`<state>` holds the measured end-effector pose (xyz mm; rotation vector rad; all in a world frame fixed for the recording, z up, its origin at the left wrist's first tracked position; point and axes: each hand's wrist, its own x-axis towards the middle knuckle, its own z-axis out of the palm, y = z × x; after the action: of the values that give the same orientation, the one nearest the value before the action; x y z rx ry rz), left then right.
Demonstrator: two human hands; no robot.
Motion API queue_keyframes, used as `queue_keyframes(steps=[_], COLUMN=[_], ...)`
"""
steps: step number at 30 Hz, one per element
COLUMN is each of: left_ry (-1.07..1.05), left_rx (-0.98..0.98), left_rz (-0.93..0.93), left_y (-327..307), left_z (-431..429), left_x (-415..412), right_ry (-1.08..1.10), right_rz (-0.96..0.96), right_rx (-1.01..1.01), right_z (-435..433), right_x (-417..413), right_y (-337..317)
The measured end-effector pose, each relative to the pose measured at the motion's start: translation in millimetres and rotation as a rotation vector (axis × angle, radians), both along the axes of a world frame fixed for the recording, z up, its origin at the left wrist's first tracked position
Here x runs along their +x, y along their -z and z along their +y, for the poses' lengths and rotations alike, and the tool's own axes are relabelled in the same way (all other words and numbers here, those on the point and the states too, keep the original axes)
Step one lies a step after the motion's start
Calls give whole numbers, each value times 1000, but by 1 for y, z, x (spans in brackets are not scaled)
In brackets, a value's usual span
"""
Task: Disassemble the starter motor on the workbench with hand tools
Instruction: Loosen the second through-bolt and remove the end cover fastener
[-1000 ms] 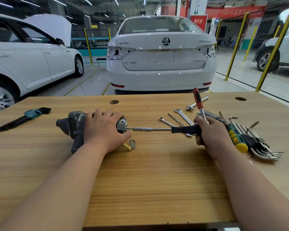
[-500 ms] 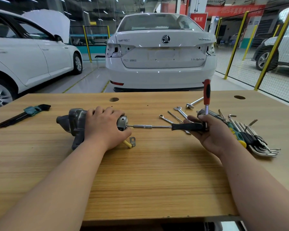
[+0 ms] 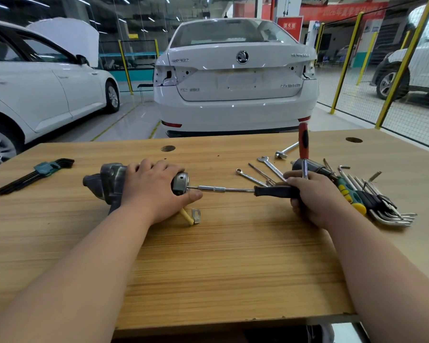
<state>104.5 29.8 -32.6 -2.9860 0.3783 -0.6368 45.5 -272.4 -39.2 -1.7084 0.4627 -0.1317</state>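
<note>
Your left hand (image 3: 154, 191) lies palm-down over the grey cast-metal starter motor (image 3: 107, 181), fingers curled over its far side and thumb stretched along the round end cap, grasping the body. The forearm runs in from the lower left. The motor lies on its side on the pale wood-grain workbench (image 3: 208, 256), left of centre, end cap pointing right. A short yellow lead with a flat metal terminal (image 3: 188, 216) sticks out beneath your palm and rests on the wood.

Your right hand (image 3: 312, 194) is clenched round the black handle of a long steel-shafted driver (image 3: 275, 191). The shaft runs level, and its tip meets the centre of the end cap. A red-handled steel tool (image 3: 303, 142) stands upright out of the same fist; how it joins the driver cannot be told.

Just beyond your right hand lie slim chrome spanners (image 3: 270, 165), and to its right a green-and-yellow-handled screwdriver (image 3: 349, 196) beside a fanned heap of steel hex keys (image 3: 391, 214). A black hex-key set in a green clip (image 3: 35, 173) lies at the far left edge. A white saloon car (image 3: 233, 78) stands behind the bench
</note>
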Motion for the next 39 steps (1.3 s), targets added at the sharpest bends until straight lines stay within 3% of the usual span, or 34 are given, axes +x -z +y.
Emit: queue_keyframes(steps=[3,11,14,18,20,25,35,37,39], left_ry=[7,16,16,9,12,16,14,11,16], left_rx=[-18,-9,-10,-12,-7,19,19,14,6], left_rz=[29,74,70,70,69,115,90,82,65], left_y=[-1,-2,-2,-2,-2,-6,-4,-4,-3], left_z=[1,2,3,3,3,2,1,1,1], left_x=[1,5,6,5,5,2,2,2,2], right_ry=[-39,-57,-30,-21,-24,-142,-128,-85,-78], right_rz=[-38,-109,-52,31,15,-89,-111,-68,-28], right_rx=[278,536,459,45,-54,325,611,563,260], right_z=[-3,-3,-1,0,-2,-11,-14,-8,-4], right_x=[0,0,-1,2,4,2,4,3,1], right_y=[-1,-1,-3,-1,3,5,8,5,4])
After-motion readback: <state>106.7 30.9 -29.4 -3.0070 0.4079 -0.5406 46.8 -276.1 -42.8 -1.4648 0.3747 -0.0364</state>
